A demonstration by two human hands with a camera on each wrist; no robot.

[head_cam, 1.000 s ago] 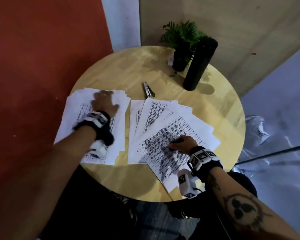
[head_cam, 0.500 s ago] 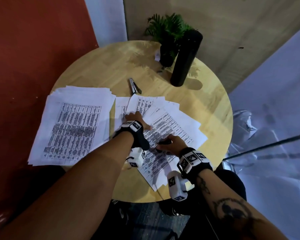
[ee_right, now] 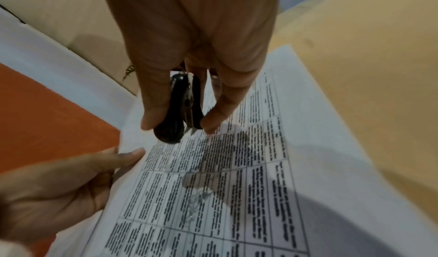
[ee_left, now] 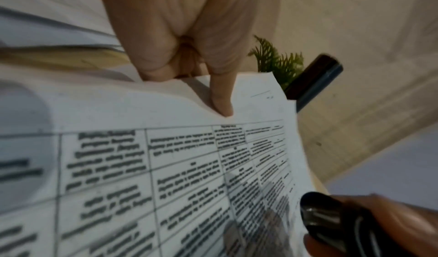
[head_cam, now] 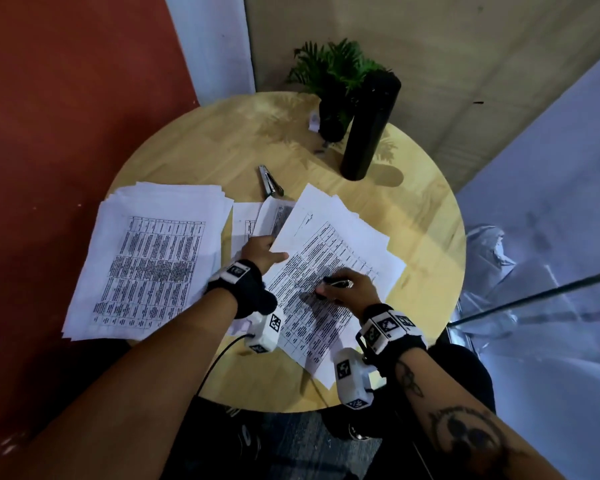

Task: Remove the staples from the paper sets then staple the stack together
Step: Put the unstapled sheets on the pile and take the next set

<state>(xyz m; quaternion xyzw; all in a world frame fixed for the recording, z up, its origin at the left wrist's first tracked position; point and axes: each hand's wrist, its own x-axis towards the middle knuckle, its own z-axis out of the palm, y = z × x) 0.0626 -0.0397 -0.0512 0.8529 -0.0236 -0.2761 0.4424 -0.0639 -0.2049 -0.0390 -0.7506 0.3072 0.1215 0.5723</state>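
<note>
A loose stack of printed sheets (head_cam: 146, 261) lies at the table's left. Right of it is a fanned pile, and its top paper set (head_cam: 329, 244) is raised at its left edge. My left hand (head_cam: 274, 252) pinches that edge, with the thumb (ee_left: 221, 101) on top and the fingers underneath. My right hand (head_cam: 329, 287) rests on the same set and grips a black staple remover (ee_right: 180, 107) between thumb and fingers. Small shiny bits (ee_right: 198, 199) lie on the printed table below it. A metal stapler (head_cam: 271, 181) lies on the wood behind the papers.
The round wooden table (head_cam: 426, 216) also holds a potted plant (head_cam: 333, 74) and a tall black bottle (head_cam: 371, 126) at the back. An orange wall is at the left. The papers overhang the table's near edge.
My left hand left the left stack, crossed to the right pile and took hold of the top set's left edge, lifting it. My right hand stayed on the set with the staple remover.
</note>
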